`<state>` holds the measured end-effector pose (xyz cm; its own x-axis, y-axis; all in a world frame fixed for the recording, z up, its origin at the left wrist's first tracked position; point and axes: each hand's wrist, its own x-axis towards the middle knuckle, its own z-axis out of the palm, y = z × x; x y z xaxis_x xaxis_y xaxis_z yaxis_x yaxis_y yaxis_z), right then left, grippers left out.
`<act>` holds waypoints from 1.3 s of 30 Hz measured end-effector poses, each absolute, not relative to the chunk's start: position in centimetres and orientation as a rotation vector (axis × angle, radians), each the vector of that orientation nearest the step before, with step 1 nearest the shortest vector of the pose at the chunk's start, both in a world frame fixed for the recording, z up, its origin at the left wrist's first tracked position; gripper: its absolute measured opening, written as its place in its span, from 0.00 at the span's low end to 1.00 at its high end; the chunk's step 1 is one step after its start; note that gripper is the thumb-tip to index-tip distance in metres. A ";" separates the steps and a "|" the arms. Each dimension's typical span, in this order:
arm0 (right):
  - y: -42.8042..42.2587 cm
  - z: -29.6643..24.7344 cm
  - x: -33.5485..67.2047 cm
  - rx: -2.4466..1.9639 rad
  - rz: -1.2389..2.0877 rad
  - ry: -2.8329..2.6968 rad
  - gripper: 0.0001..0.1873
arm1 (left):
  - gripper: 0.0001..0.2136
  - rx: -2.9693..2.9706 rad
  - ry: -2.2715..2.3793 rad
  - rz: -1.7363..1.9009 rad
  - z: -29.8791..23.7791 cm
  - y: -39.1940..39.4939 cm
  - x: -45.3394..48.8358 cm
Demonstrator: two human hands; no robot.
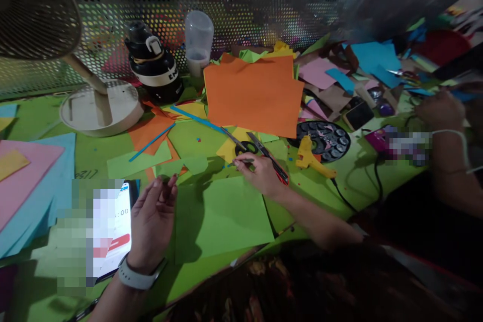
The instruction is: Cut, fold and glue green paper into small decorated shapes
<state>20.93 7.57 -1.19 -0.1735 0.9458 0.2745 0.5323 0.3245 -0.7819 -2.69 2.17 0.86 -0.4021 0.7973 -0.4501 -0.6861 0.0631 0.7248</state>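
1 head camera, facing forward and down
Close over the table (88, 153) from 6 o'clock, toward mesh (241, 5) at 12.

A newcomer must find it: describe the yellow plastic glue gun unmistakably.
On the green table, find the large orange paper sheet. Nearer and to its right sits a round black compartmented tray; the yellow plastic glue gun overlaps its near edge in view. Unlike the tray, it is yellow and trails a black cord.

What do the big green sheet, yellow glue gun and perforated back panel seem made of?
Green sheet: probably matte paper or thin card, flat with crisp edges.
Yellow glue gun: likely moulded plastic, evenly coloured and smooth-looking.
Perforated panel: perhaps dull metal, greyish with regular holes; plastic possible.
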 end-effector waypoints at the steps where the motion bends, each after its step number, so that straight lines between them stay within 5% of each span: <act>1: 7.5 -1.2 20.9 -1.294 0.654 -1.850 0.06 | 0.03 0.139 1.147 1.623 0.8 2.2 -2.7; 22: 6.8 -2.2 20.7 -1.069 0.224 -2.167 0.05 | 0.03 0.202 1.179 1.603 0.8 2.0 -2.5; 39: 7.2 -2.2 21.1 -1.157 0.530 -1.943 0.09 | 0.03 0.190 1.146 1.621 0.9 2.2 -2.6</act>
